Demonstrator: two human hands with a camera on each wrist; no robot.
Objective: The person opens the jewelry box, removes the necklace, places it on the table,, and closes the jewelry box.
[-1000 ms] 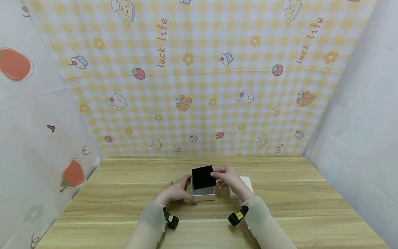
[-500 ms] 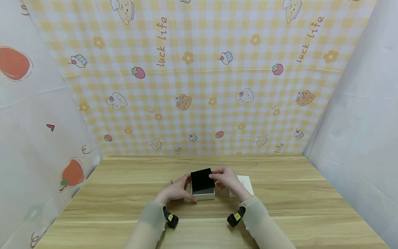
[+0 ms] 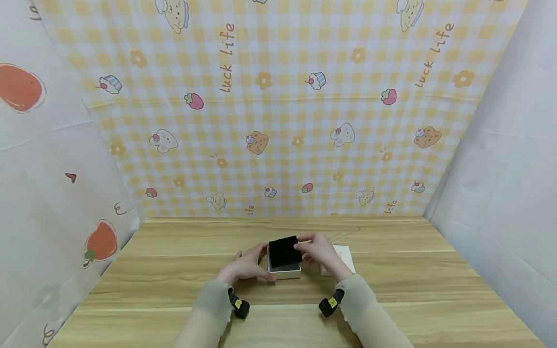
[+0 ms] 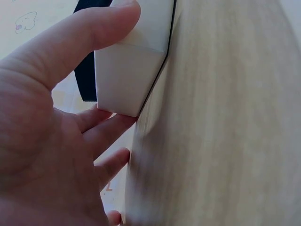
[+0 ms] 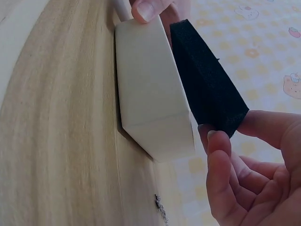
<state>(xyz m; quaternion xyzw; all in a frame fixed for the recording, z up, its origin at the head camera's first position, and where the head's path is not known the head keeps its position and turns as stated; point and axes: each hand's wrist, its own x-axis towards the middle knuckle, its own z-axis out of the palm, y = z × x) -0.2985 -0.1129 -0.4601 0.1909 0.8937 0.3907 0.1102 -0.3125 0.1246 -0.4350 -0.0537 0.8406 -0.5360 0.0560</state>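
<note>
A small white box (image 3: 286,275), uncovered at the top, stands on the table. My left hand (image 3: 245,266) holds it from the left, thumb on the near wall and fingers round the far corner; in the left wrist view the thumb (image 4: 115,26) overlaps its white side. Between thumb and fingers, my right hand (image 3: 317,250) pinches the right end of a square black foam pad (image 3: 285,251). The pad tilts over the box's mouth, its left part close to the rim. In the right wrist view the foam's thick edge (image 5: 214,75) shows above the box.
A white box lid (image 3: 346,256) with faint print lies right of the box, partly hidden by my right wrist. A thin chain (image 3: 345,235) lies on the wooden table behind it; its end (image 5: 161,209) shows beside the box. A patterned cloth (image 3: 278,121) hangs behind.
The foam pad has come down slightly nearer the box with my right hand, then shifted a little right. My left hand keeps its hold on the box.
</note>
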